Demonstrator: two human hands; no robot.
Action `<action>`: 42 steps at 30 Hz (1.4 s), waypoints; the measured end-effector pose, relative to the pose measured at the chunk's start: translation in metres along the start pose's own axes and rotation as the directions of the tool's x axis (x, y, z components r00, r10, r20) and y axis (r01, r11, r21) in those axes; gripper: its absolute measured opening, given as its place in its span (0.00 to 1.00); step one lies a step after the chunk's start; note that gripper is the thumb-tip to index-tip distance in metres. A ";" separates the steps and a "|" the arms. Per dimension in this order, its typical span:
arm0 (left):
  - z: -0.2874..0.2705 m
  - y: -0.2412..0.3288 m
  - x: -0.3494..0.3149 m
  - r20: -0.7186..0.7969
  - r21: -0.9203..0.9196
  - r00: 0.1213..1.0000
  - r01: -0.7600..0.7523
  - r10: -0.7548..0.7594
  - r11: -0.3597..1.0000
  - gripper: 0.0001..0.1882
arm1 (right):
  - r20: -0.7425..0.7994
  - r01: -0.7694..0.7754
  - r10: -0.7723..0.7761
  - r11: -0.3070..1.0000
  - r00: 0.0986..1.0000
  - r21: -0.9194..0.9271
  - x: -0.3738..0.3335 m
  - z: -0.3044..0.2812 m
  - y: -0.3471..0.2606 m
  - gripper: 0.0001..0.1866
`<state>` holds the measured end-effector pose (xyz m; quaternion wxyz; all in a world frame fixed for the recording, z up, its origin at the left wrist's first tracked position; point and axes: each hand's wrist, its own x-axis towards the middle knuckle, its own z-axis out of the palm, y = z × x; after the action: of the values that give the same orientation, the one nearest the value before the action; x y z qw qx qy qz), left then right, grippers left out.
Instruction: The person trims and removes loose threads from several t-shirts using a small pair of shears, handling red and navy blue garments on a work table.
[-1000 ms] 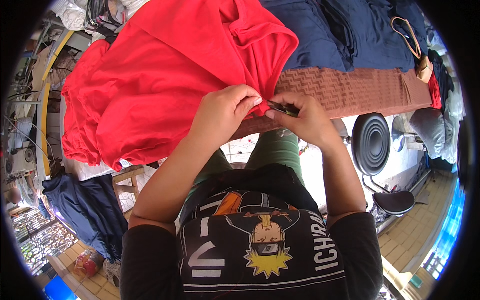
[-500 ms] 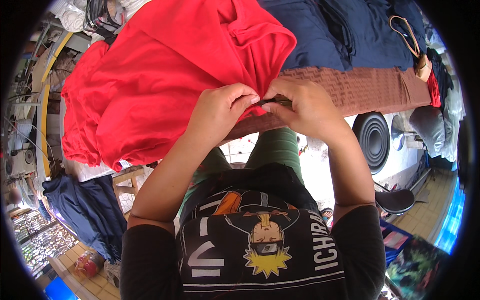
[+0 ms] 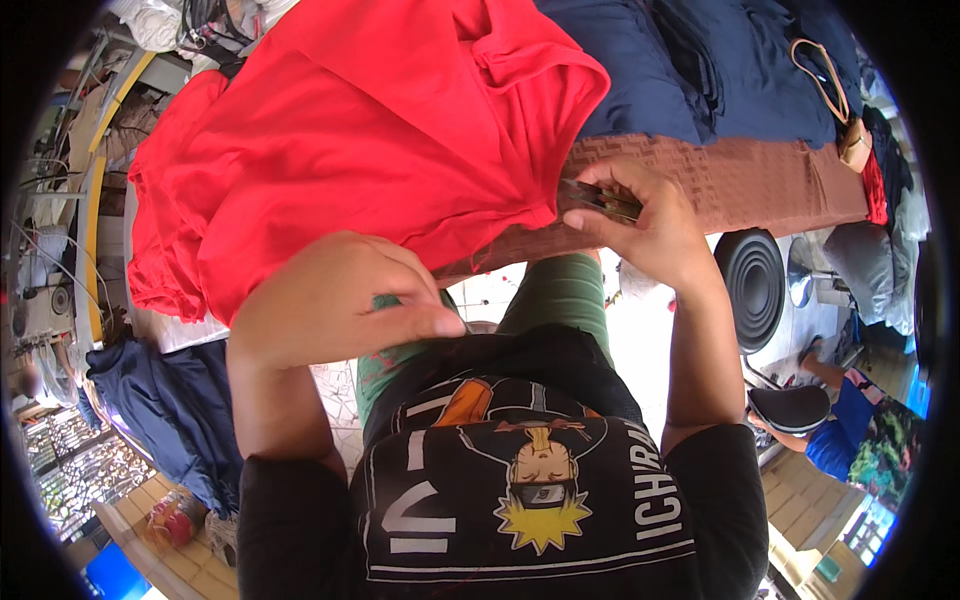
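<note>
Left hand (image 3: 335, 300) lower, navy cloth (image 3: 640, 75) beside red garment (image 3: 350, 150)

Bright light; the floor (image 3: 640, 325) below the right hand (image 3: 645, 222) glares white; far out around it, straight edges bend toward blackness.

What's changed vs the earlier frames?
Left hand let go of the red cloth and moved down and left; can't tell whether it pinches anything. Right hand drew slightly right, back from the cloth's edge, still holding the small snips. A co-worker came into view at right. Red and navy cloths remain on the table.
</note>
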<state>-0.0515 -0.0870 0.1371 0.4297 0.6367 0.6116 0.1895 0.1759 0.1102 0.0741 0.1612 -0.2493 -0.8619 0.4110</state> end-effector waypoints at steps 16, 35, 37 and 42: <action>0.093 -0.046 0.070 -0.734 0.234 0.666 0.068 0.130 0.970 0.08 | 0.008 -0.155 0.156 0.975 0.988 0.161 -0.004 0.035 0.010 0.10; 0.060 -0.046 0.071 -0.502 -0.624 0.843 -0.197 -0.194 0.756 0.08 | -0.203 0.217 -0.256 0.956 0.945 -0.196 -0.006 0.047 -0.028 0.12; 0.060 -0.044 0.067 -0.513 -0.592 0.840 -0.198 -0.176 0.781 0.08 | -0.206 0.262 -0.311 0.936 0.928 -0.234 -0.004 0.050 -0.027 0.11; 0.009 -0.026 0.008 -0.242 0.148 0.896 -0.345 0.372 0.927 0.08 | -0.254 0.258 -0.311 0.940 0.916 -0.224 0.001 0.045 -0.020 0.10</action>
<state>-0.0592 -0.0856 0.1100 0.2684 0.7284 0.5445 0.3178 0.1472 0.0721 0.0626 0.3182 -0.1914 -0.8912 0.2606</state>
